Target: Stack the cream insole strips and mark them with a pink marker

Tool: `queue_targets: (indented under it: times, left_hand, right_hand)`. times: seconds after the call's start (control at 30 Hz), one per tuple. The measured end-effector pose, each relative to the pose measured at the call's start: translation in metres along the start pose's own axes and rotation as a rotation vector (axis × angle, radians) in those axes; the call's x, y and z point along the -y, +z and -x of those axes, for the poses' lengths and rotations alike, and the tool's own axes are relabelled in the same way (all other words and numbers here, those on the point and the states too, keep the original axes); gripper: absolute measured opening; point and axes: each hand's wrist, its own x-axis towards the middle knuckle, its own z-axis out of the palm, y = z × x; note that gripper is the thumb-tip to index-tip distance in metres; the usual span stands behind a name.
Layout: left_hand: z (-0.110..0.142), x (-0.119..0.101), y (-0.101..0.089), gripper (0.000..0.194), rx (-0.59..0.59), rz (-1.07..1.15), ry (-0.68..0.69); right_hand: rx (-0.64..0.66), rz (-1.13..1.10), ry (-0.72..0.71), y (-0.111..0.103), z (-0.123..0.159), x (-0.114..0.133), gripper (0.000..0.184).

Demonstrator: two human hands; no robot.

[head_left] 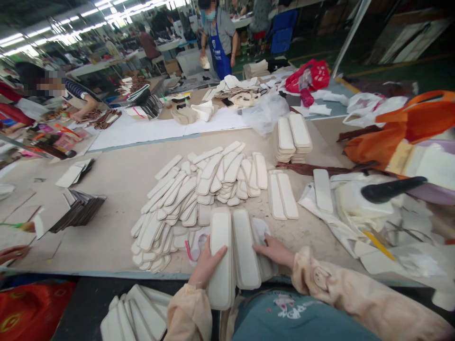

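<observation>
My left hand [207, 264] is closed around the left side of a stack of long white rounded strips [220, 258], thumb on the top piece. The stack stands at the table's front edge, close against my body. Beside it is a second stack of the same strips [246, 251]. My right hand [276, 251] grips that one's right side, its fingertips at the edge of the strips and partly hidden. Several more strips fan out beneath this hand. A large loose heap of white strips [199, 189] lies just beyond my left hand.
Neat strip stacks [293, 135] stand behind, and two flat strips [283, 195] lie nearer. At right are a black-handled tool [391, 189], scissors [408, 232] and an orange bag [401, 128]. Dark-edged panels [76, 210] lie left. A person in a blue apron [221, 52] stands across the table.
</observation>
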Motion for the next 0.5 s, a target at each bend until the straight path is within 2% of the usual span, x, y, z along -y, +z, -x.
queue_targets:
  times: [0.13,0.2,0.3,0.37,0.5]
  left_hand:
    - [0.000,0.000,-0.001,0.073,0.018,0.027,-0.004]
    - [0.000,0.000,-0.001,0.072,0.028,0.042,-0.001]
    - [-0.002,0.000,-0.001,0.071,0.050,0.064,-0.003]
    - [-0.003,0.000,-0.001,0.072,0.061,0.068,-0.010]
    - [-0.005,0.000,0.000,0.072,0.066,0.051,-0.002]
  right_hand:
    - [0.097,-0.293,0.041,0.014,0.005,-0.017,0.079]
    - [0.164,-0.477,0.015,0.026,0.009,-0.016,0.074]
    - [0.341,-0.672,0.050,0.043,0.010,-0.008,0.069]
    - [0.417,-0.738,0.078,0.050,0.008,-0.001,0.068]
    - [0.439,-0.688,0.085,0.048,0.004,0.011,0.068]
